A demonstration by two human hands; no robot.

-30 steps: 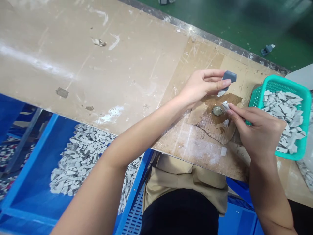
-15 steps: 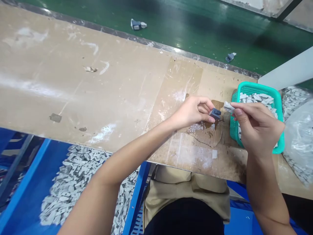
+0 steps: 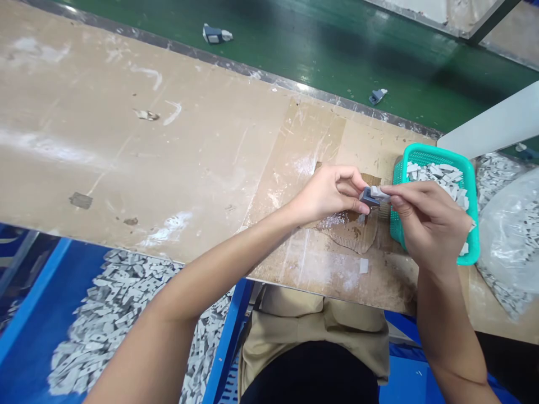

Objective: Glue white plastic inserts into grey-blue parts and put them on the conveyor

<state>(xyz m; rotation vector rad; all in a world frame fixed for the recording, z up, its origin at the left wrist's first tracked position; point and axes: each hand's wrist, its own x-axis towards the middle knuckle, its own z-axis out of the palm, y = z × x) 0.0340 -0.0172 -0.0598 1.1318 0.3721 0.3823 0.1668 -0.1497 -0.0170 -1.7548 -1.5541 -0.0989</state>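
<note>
Left hand (image 3: 332, 193): thumb and fingers pinch a small dark blue-grey block with a notched shape (image 3: 369, 198) at its near side. Right hand (image 3: 433, 221): thumb and forefinger pinch a small pale grey-white angular piece (image 3: 379, 192), its far end over the block's notched top. Whether the piece is seated in the block, cannot tell; the fingers cover part of both. The two parts sit between the hands, raised above a brown corrugated cardboard scrap with a torn edge (image 3: 351, 238), which lies on a scuffed tan counter (image 3: 202, 157).

Just beside the right hand, partly behind it: a turquoise perforated plastic basket (image 3: 474, 224), holding many pale grey angular pieces (image 3: 438, 173). Right of the basket, a clear plastic bag (image 3: 505, 224) with similar pale pieces inside. A small white square (image 3: 364, 265) lies on the counter between the cardboard and the front edge.

Beyond the counter's far edge, a dark green flat surface (image 3: 295, 33) bears two blue-grey items with pale ends (image 3: 217, 34), well apart. Below the counter, left: a blue plastic crate (image 3: 229, 342) with a broad heap of grey pieces (image 3: 122, 303), partly hidden by the left forearm.
</note>
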